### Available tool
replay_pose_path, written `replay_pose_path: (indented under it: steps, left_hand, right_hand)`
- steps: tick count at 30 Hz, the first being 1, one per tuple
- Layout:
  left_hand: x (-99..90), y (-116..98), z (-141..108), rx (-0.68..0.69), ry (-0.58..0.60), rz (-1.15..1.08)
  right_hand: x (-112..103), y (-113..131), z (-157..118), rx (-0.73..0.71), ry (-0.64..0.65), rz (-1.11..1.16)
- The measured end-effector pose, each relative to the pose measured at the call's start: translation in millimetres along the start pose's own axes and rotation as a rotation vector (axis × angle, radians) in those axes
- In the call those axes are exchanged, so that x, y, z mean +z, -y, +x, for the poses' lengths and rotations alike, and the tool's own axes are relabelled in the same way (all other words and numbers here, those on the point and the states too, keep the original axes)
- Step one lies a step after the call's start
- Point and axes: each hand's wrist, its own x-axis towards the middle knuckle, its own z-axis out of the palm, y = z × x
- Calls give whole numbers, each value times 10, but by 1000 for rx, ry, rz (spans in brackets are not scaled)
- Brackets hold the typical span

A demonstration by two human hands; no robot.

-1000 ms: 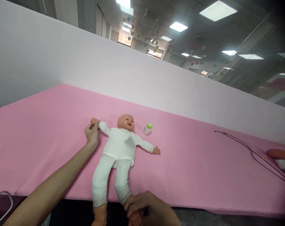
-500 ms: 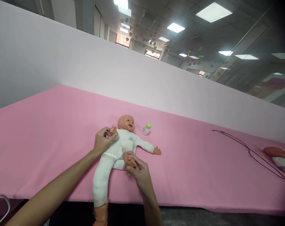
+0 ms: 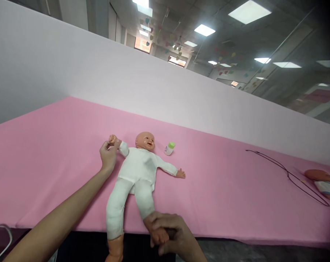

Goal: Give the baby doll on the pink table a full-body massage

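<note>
A baby doll (image 3: 141,165) in white clothes lies on its back on the pink sheet, its legs reaching over the front edge. My left hand (image 3: 109,155) grips the doll's hand on the left, with that arm stretched out beside the head. Around the doll's foot on the right, my right hand (image 3: 175,233) is closed at the front edge, that leg straightened. The doll's other arm lies spread to the right, and its other leg hangs over the edge untouched. A small bottle (image 3: 169,149) with a green cap leans beside the doll's head.
The pink sheet (image 3: 222,189) covers the table, with a pale partition (image 3: 154,87) behind it. A thin dark cord (image 3: 283,168) lies at the right, near another doll (image 3: 321,176) at the edge of view. A white cable (image 3: 9,234) shows at lower left.
My left hand has moved the doll's arm outward to the left, away from its chest. My right hand has brought the bent leg down and straight toward the front edge.
</note>
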Motion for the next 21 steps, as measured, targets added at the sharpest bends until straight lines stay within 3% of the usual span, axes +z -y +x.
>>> replay_pose_path:
  steps: [6,9,12,17,21]
  left_hand:
    - [-18,-38,-309,491,536,381]
    - [-34,-14,-300,464,630,499]
    - [-30,23,-160,297,488,405]
    - [-111,95,202,100,61,153]
    - [-258,160,404,41,-26,307]
  right_hand:
    - [76,29,632,-89,-442,-90]
    - [87,-35,814,-77,-485,-46]
    - [80,-45,655,-47,-380,6]
    - [67,-99,-91,-41,-56,150]
    - [105,-386,-538,46,-29,193]
